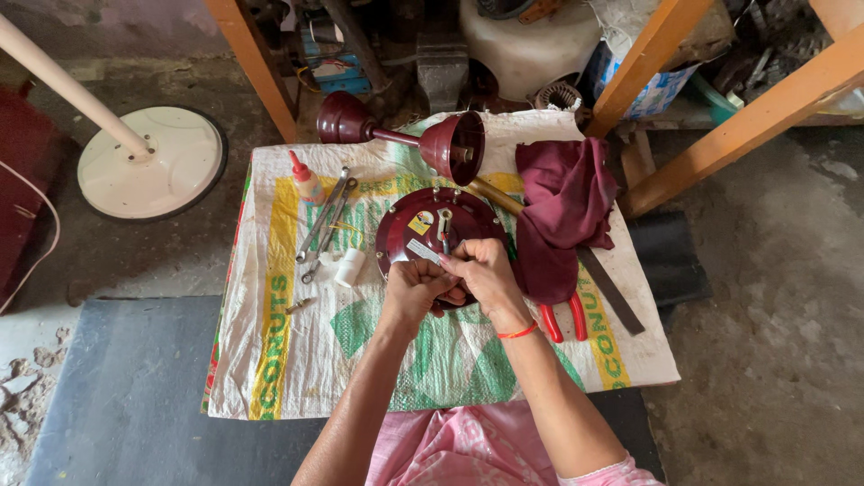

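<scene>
A round maroon fan motor housing (436, 223) lies on a small table covered with a printed woven sack (297, 342). My left hand (412, 288) and my right hand (481, 270) meet over its near edge, fingers curled together. They pinch a small pale strip (423, 251) that lies across the housing. What else the fingers hold is hidden. A maroon down-rod with a cup-shaped canopy (450, 144) lies behind the housing.
Wrenches (322, 220), a small red-capped bottle (306, 180) and a white roll (349, 267) lie at the left. A maroon cloth (562, 202), red-handled pliers (562, 319) and a flat dark bar (612, 292) lie at the right. A white stand base (148, 162) sits on the floor.
</scene>
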